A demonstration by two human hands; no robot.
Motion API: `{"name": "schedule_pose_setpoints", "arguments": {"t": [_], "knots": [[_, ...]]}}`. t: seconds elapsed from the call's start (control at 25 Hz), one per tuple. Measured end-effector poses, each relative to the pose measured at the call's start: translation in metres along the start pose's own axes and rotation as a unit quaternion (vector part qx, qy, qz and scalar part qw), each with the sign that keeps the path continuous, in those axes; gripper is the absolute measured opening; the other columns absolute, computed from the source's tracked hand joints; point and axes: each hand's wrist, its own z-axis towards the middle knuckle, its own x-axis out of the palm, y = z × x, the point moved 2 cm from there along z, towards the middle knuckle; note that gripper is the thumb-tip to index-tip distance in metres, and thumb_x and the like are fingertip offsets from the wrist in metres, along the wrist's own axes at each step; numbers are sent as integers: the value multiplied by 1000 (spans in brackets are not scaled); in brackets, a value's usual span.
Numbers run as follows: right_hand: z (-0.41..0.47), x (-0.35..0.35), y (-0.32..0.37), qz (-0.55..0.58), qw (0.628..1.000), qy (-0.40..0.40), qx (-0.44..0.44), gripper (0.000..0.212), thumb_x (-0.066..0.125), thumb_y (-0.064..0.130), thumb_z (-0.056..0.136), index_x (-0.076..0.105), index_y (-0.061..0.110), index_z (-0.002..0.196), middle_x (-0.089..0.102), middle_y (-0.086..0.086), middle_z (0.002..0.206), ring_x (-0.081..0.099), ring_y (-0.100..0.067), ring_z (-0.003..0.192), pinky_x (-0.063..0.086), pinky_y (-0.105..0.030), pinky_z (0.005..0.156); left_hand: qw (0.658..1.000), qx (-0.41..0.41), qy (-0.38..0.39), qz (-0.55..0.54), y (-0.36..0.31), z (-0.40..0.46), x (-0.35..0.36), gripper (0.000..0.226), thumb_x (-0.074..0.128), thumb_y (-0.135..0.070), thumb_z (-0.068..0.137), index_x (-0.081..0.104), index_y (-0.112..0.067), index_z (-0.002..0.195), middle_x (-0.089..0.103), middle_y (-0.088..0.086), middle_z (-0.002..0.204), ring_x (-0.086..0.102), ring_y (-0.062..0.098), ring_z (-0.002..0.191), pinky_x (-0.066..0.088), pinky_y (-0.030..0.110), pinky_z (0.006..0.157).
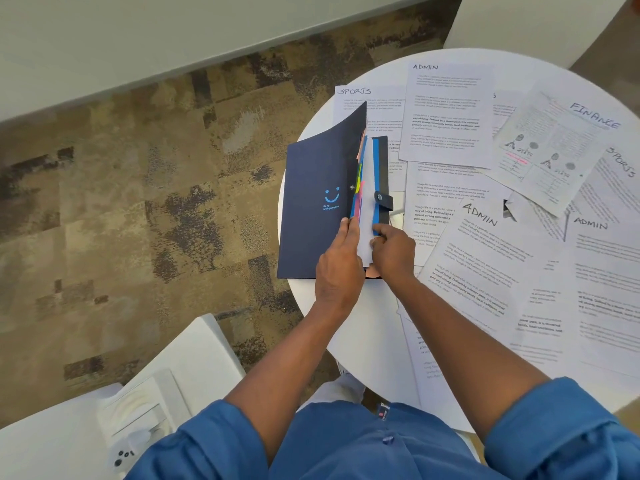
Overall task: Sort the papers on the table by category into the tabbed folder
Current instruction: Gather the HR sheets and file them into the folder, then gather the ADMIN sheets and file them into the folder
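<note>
The left hand (337, 263) grips the lifted front cover of the tabbed folder (317, 206) at its lower right edge, fingers curled on the cover, thumb tip up at the edge. The right hand (393, 252) is just beside it, to the right, fingers bent and pinching a white sheet (363, 237) that stands between the folder's dividers; index finger points to the blue divider (375, 181). So both hands are closed on something, none is free.

The folder is dark navy, w/ a blue smiley print and small words under it, "Keep" and a second line (looks like "Smiling everytime", not fully readable). Coloured tabs, yellow, pink and blue, show at the open edge, and a black snap strap (384, 199) hangs out at the folder's right side. The folder lies at the left rim of the round white table (363, 327), partly over the rim.

Right of the folder the papers are spread, overlapping each other. Handwritten headings: "SPORTS" sheet (367, 102) behind the folder's top, "ADMIN" sheet (446, 112) right of that, "FINANCE" sheet (554, 143) farther right w/ small drawings, another "SPORTS" at the far right, and two more "ADMIN" sheets (485, 251) near the right hand.

Left of the folder is patterned carpet (138, 202).
</note>
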Motion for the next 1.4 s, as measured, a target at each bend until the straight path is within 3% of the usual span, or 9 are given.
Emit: {"name": "schedule_pose_setpoints", "arguments": {"t": [0.2,0.32,0.44,0.56,0.72,1.04,1.2,1.28,1.4], "knots": [[3,2,-14,56,995,55,67,27,56,5,90,71,15,111,73,-8,109,69,-24,85,61,-36,75,1000,1,8,1,3,-3,0,66,48,0,96,26,-18,155,26,1,162,65,24,106,50,27,77],[7,1,-17,-43,993,106,33,26,49,12,97,72,11,109,73,-11,109,67,-29,96,56,-37,83,1000,8,14,4,5,-3,4,65,48,-2,97,25,-18,155,26,1,162,64,24,106,50,26,74],[7,-4,-23,-84,992,89,5,31,43,14,99,67,11,119,68,-10,121,60,-28,109,42,-27,84,999,16,25,25,6,-1,14,66,50,-2,97,23,-18,155,24,3,163,63,28,109,55,35,77],[-2,-17,-39,-79,994,74,7,32,45,14,99,61,13,126,66,-10,125,61,-24,104,42,-25,83,998,19,51,42,8,2,33,72,56,-6,95,19,-17,156,21,7,163,56,28,123,57,39,81],[-19,-45,-73,-55,997,55,3,30,48,15,97,63,15,123,70,-8,114,65,-27,104,48,-30,90,993,22,84,78,9,12,66,83,65,-5,90,15,-15,155,19,13,162,44,36,133,57,46,86],[-64,-116,-153,1,999,14,34,27,46,15,97,64,23,115,72,3,90,68,-18,82,56,-39,85,988,3,66,138,-8,5,99,72,48,-14,97,8,-19,157,12,20,163,26,51,141,44,55,101],[-69,-146,-176,18,999,-19,26,26,46,14,98,64,22,114,72,1,91,68,-19,79,56,-37,82,994,78,-7,78,-27,-17,95,84,45,1,87,2,-17,157,2,14,165,9,36,151,20,51,121],[-70,-158,-185,26,999,-31,18,25,46,13,98,65,19,114,72,1,95,68,-19,82,55,-35,81,991,136,6,19,-40,-32,98,87,47,3,87,1,-21,157,0,7,166,3,26,153,23,42,121],[-67,-178,-197,20,999,-36,28,22,51,13,96,65,17,113,68,2,96,65,-21,88,51,-30,80,990,131,49,-27,-55,-47,114,79,50,-4,92,11,-23,157,12,0,166,17,19,151,35,36,114]]}}
